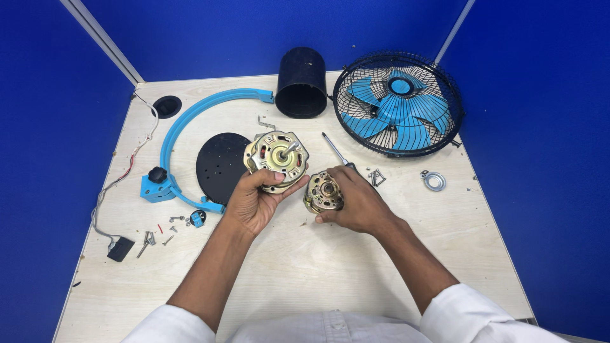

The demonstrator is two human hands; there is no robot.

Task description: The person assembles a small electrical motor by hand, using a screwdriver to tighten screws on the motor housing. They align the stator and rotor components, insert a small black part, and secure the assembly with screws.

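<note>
- One view only, from a camera worn on the person's head.
- It looks steeply down and forward over the pale wooden surface [305, 267], whose far edge meets blue partition walls [210, 32] at the top.
- It sits close: both forearms enter from the bottom edge, white sleeves [470, 317] just in frame.
- The hands fall near the middle, with almost the whole surface in view.

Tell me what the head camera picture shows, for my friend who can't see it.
The left hand holds a round brass-coloured metal fan motor, and the right hand holds a smaller round metal motor cover over a pale wooden table. Behind them lies a black wire fan cage with blue blades.
</note>
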